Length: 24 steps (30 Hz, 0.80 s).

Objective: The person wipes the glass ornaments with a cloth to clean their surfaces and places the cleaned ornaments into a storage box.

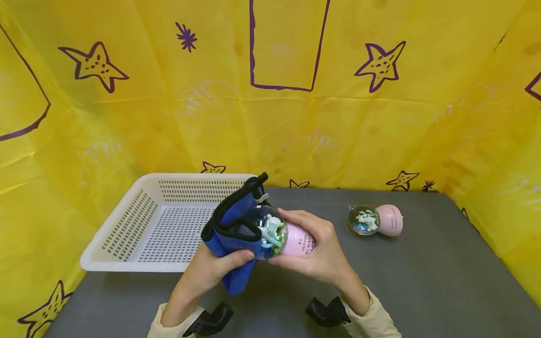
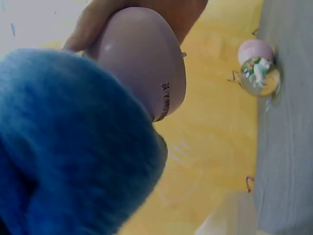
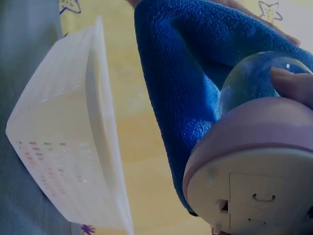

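Note:
A snow globe with a pink base [image 1: 297,240] is held up in front of the person, tilted on its side. The right hand [image 1: 323,246] grips it around the base. In the left hand [image 1: 211,270] a blue cloth [image 1: 236,237] with black edging is gripped, folded against the glass ball [image 1: 270,230]. Seen from the right wrist, the underside of the base [image 3: 259,191] shows a battery cover, and the cloth [image 3: 171,98] wraps around the far side of the ball. The left wrist view has the cloth [image 2: 83,142] hiding the glass.
A white perforated plastic basket [image 1: 114,230] stands on the grey table [image 1: 427,281] at the left. A second pink snow globe [image 1: 389,219] lies on its side at the right. Yellow patterned fabric [image 1: 270,117] hangs behind and at both sides.

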Each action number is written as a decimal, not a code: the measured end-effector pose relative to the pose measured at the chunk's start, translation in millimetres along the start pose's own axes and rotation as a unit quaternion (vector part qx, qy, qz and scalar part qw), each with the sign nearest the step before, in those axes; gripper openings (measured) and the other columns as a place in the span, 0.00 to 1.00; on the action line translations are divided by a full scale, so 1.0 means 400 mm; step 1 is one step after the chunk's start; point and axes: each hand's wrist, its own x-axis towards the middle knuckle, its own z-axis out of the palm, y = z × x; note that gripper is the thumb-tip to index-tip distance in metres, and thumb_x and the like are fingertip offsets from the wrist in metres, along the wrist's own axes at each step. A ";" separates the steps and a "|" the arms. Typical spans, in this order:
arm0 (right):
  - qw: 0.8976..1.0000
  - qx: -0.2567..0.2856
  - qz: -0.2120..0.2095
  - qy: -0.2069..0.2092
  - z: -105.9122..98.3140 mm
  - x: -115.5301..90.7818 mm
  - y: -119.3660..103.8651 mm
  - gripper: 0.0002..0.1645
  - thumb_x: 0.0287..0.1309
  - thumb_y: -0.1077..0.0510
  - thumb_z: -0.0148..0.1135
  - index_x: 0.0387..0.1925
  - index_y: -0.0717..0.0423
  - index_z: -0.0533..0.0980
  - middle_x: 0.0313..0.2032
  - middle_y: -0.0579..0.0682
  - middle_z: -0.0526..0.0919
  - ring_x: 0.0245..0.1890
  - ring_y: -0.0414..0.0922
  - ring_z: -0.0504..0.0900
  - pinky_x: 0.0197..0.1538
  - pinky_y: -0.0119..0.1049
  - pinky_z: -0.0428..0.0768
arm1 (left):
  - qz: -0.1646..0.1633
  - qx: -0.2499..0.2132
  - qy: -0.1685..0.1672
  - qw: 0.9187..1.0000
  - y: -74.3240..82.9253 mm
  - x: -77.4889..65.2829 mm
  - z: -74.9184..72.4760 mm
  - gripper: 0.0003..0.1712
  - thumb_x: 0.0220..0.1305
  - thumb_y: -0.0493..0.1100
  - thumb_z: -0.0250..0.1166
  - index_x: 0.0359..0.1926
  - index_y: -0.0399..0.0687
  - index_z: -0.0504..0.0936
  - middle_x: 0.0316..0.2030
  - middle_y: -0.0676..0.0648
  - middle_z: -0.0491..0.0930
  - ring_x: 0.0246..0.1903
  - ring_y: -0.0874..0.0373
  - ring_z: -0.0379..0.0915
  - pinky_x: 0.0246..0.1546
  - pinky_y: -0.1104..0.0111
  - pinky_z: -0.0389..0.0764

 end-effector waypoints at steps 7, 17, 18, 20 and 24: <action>0.995 -0.093 -0.023 0.017 -0.001 0.002 -0.006 0.42 0.36 0.55 0.84 0.57 0.62 0.78 0.49 0.57 0.85 0.48 0.49 0.84 0.52 0.26 0.80 | 0.030 0.093 0.038 0.995 0.014 0.014 0.024 0.61 0.44 0.30 0.79 0.76 0.53 0.56 0.69 0.48 0.69 0.63 0.58 0.70 0.65 0.73 0.68; 0.982 -0.177 -0.059 0.015 0.005 0.002 -0.003 0.40 0.37 0.53 0.81 0.57 0.60 0.79 0.48 0.54 0.85 0.49 0.50 0.83 0.56 0.30 0.79 | 0.108 0.220 0.072 0.967 0.005 0.012 0.031 0.58 0.44 0.43 0.82 0.73 0.41 0.59 0.69 0.41 0.67 0.67 0.55 0.67 0.70 0.72 0.63; 0.982 -0.177 -0.070 0.015 0.004 0.003 -0.001 0.40 0.39 0.52 0.80 0.57 0.60 0.79 0.48 0.54 0.85 0.49 0.50 0.83 0.58 0.30 0.78 | 0.107 0.219 0.073 0.967 0.005 0.012 0.031 0.58 0.44 0.44 0.82 0.73 0.41 0.59 0.68 0.42 0.69 0.65 0.56 0.69 0.69 0.72 0.65; 0.980 -0.174 -0.092 0.019 0.001 0.005 0.001 0.38 0.42 0.50 0.79 0.56 0.61 0.79 0.47 0.55 0.86 0.48 0.51 0.82 0.60 0.30 0.76 | 0.106 0.215 0.071 0.968 0.006 0.012 0.030 0.57 0.44 0.43 0.82 0.73 0.42 0.60 0.67 0.42 0.70 0.63 0.57 0.71 0.67 0.73 0.67; 0.979 -0.159 -0.122 0.019 -0.003 0.007 0.007 0.37 0.43 0.49 0.79 0.54 0.64 0.80 0.45 0.56 0.86 0.48 0.52 0.82 0.63 0.31 0.74 | 0.060 0.161 0.071 0.983 0.007 0.010 0.024 0.51 0.49 0.35 0.78 0.72 0.48 0.63 0.65 0.44 0.73 0.60 0.59 0.73 0.63 0.73 0.70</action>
